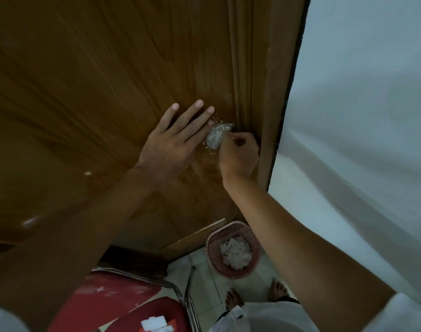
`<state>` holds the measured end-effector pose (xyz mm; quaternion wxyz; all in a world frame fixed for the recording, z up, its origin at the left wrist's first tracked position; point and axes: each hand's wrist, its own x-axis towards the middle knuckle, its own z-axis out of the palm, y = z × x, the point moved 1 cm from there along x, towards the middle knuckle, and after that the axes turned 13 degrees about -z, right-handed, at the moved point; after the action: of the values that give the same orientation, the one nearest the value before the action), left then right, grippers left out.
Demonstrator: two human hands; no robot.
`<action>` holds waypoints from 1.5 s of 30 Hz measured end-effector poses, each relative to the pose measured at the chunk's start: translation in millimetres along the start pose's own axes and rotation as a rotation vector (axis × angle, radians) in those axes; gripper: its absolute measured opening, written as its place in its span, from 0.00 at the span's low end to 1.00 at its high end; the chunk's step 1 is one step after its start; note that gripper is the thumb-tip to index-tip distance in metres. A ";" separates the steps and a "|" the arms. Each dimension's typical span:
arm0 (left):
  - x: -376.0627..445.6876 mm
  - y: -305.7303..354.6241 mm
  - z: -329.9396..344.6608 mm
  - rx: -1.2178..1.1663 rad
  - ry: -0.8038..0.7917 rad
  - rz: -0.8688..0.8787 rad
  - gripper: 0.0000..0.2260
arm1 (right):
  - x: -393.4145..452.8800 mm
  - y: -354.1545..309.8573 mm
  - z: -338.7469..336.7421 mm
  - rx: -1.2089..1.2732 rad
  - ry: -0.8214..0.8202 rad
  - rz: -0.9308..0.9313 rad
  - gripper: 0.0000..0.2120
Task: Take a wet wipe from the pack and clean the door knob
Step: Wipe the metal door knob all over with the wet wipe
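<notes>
The door knob (pixel 215 138) sticks out of the brown wooden door (pixel 96 92) near its right edge. It looks pale grey and crinkled, as if a wet wipe lies over it. My right hand (pixel 239 155) has its fingers curled round the knob's right side and pinches the wipe against it. My left hand (pixel 173 142) lies flat on the door just left of the knob, with its fingers straight and spread. The wet wipe pack (pixel 156 324), white with a red edge, lies on a red chair at the bottom edge.
A reddish plastic basket (pixel 213 257) holding crumpled white wipes stands on the tiled floor below the knob. The red chair (pixel 113 305) with its metal frame stands at the lower left. A pale wall (pixel 360 116) fills the right. My bare feet (pixel 233 299) are on the tiles.
</notes>
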<state>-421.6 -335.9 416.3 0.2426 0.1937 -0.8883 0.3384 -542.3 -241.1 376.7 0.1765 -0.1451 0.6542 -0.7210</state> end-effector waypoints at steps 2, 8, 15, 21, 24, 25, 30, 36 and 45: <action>1.3 -0.3 -0.4 -0.005 -0.003 0.004 0.21 | -4.8 -0.3 -2.8 -0.109 -0.039 -0.276 0.05; 2.0 -0.4 0.3 -0.003 -0.001 0.005 0.21 | 3.6 -2.0 -1.0 0.243 -0.011 0.281 0.10; 2.6 0.7 1.2 -0.015 0.027 0.005 0.21 | -4.5 -4.3 -1.9 -0.183 -0.085 -0.256 0.04; 1.1 0.7 2.4 -0.015 0.011 -0.002 0.22 | 2.7 -12.8 -2.1 0.528 0.004 0.629 0.09; 1.8 -0.1 1.5 -0.019 0.008 0.001 0.23 | 4.3 -19.2 -2.7 0.914 0.062 0.877 0.08; 2.1 0.0 1.1 -0.017 0.009 0.002 0.23 | 4.6 -18.1 -1.9 0.935 0.068 0.876 0.09; 0.9 1.6 1.0 -0.018 -0.007 -0.003 0.21 | 6.2 -7.1 0.0 0.280 0.021 0.371 0.09; 2.1 1.7 1.4 -0.036 -0.001 -0.008 0.21 | 1.4 7.5 -8.1 -0.387 -0.141 -0.562 0.05; 2.3 0.9 -0.6 -0.037 -0.004 -0.006 0.21 | 0.5 18.6 1.1 -0.269 -0.058 -0.496 0.07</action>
<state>-423.7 -335.2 417.5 0.2456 0.1926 -0.8943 0.3206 -541.1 -243.8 358.3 -0.0075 -0.3436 0.6829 -0.6446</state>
